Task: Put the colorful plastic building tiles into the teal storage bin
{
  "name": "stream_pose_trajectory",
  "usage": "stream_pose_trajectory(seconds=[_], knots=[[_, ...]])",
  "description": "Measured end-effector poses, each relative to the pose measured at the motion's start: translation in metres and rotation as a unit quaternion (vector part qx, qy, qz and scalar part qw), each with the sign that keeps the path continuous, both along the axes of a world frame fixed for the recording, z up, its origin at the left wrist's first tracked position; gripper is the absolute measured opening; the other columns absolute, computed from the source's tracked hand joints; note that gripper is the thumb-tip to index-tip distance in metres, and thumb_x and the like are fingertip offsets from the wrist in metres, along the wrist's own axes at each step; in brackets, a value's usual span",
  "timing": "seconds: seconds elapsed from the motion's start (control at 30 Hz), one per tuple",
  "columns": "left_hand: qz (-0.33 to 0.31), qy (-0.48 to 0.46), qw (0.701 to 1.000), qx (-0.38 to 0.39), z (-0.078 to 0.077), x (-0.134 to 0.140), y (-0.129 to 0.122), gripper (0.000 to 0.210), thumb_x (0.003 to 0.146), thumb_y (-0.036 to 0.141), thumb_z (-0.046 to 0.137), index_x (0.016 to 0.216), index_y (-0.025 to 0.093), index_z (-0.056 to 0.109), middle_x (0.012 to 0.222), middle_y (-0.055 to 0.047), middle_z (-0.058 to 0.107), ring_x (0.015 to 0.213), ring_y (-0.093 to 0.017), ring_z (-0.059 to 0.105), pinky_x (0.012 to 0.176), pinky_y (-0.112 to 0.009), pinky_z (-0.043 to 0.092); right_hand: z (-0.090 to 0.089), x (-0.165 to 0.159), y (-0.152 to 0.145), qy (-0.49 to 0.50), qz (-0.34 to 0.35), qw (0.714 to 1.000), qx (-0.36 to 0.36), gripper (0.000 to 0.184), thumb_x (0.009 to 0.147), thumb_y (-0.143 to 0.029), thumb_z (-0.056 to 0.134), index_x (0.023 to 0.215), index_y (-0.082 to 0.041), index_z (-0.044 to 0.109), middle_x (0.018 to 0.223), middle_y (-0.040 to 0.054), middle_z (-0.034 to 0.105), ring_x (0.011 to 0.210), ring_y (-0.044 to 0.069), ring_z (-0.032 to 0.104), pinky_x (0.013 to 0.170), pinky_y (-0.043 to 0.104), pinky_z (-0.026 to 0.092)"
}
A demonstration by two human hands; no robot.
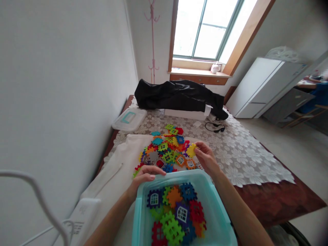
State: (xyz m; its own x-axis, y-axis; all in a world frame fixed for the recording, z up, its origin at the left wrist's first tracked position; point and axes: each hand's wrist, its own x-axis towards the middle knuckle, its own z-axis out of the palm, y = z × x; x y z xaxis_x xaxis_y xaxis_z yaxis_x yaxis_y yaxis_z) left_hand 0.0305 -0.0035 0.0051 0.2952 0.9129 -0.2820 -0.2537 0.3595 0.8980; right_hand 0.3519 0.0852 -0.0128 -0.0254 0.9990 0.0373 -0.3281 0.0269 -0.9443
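While the right hand [208, 159] pinches a yellow piece [191, 150] right of centre, beside the heap [167, 156], the left hand [144, 177] lies over the rim of the bin [217, 218] at bottom centre, its grip unclear. Floral lace [235, 160] covers much of the red-brown table [282, 205]; beyond it stand a window [210, 34] at top and a fridge [261, 87] at upper right.

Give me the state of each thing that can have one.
Light-blue plastic bin: lidless, partly filled.
Translucent rectangular plastic lid: detached, lying flat.
Multicoloured plastic tiles: in two heaps.
Yellow toothed plastic tile: held in right hand.
Left hand: touching the bin's rim.
Black shiny sheet: draped over white box.
White upright fridge: appears shut.
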Motion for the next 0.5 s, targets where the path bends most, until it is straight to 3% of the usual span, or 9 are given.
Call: stream_pose_trajectory(seconds=[0.13,0.23,0.3,0.37,0.43,0.5], knots=[[0.024,0.027,0.999,-0.001,0.002,0.0,0.001,0.035,0.064,0.04,0.082,0.089,0.02,0.096,0.101,-0.01,0.088,0.096,-0.03,0.071,0.087,-0.036,0.054,0.01,0.002,-0.01,0.106,0.028,0.994,-0.012,0.047,0.068,-0.048,0.109,0.1,-0.032,0.079,0.102,-0.0008,0.076,0.083,0.016,0.069,0.077,0.03,0.062],[0.023,0.035,0.999,-0.002,0.006,0.0,0.001,0.037,0.064,0.04,0.082,0.091,0.019,0.096,0.099,-0.011,0.088,0.092,-0.029,0.071,0.084,-0.036,0.054,0.021,0.005,-0.021,0.098,0.101,0.99,0.026,0.046,0.07,-0.052,0.108,0.094,-0.03,0.075,0.093,-0.0004,0.071,0.073,0.017,0.065,0.066,0.031,0.058],[0.024,0.039,0.999,0.002,0.007,0.0,0.001,0.037,0.065,0.041,0.082,0.092,0.019,0.095,0.101,-0.011,0.088,0.092,-0.03,0.071,0.083,-0.037,0.054,0.028,0.007,-0.026,0.062,0.164,0.982,0.068,0.045,0.073,-0.057,0.104,0.087,-0.028,0.073,0.083,0.0001,0.069,0.071,0.019,0.064,0.067,0.034,0.059],[0.015,0.041,0.999,0.015,0.008,0.0,0.001,0.035,0.066,0.04,0.082,0.091,0.019,0.095,0.101,-0.012,0.088,0.094,-0.031,0.072,0.084,-0.037,0.055,0.035,0.011,-0.028,-0.003,0.241,0.963,0.117,0.045,0.076,-0.064,0.101,0.083,-0.028,0.076,0.078,0.0025,0.072,0.079,0.025,0.07,0.081,0.043,0.064],[0.023,0.036,0.999,0.03,0.009,0.0,0.0,0.03,0.069,0.039,0.082,0.089,0.02,0.095,0.101,-0.011,0.088,0.095,-0.03,0.072,0.084,-0.036,0.055,0.038,0.014,-0.025,-0.069,0.29,0.941,0.16,0.049,0.081,-0.074,0.094,0.09,-0.027,0.083,0.091,0.0076,0.081,0.099,0.031,0.077,0.1,0.052,0.064],[0.048,0.029,0.998,0.034,0.013,0.0,0.0,0.028,0.072,0.038,0.081,0.089,0.021,0.094,0.101,-0.01,0.088,0.092,-0.028,0.072,0.082,-0.034,0.055,0.035,0.016,-0.019,-0.122,0.266,0.939,0.181,0.053,0.092,-0.079,0.082,0.101,-0.028,0.088,0.111,0.0104,0.086,0.115,0.033,0.077,0.111,0.053,0.06]])
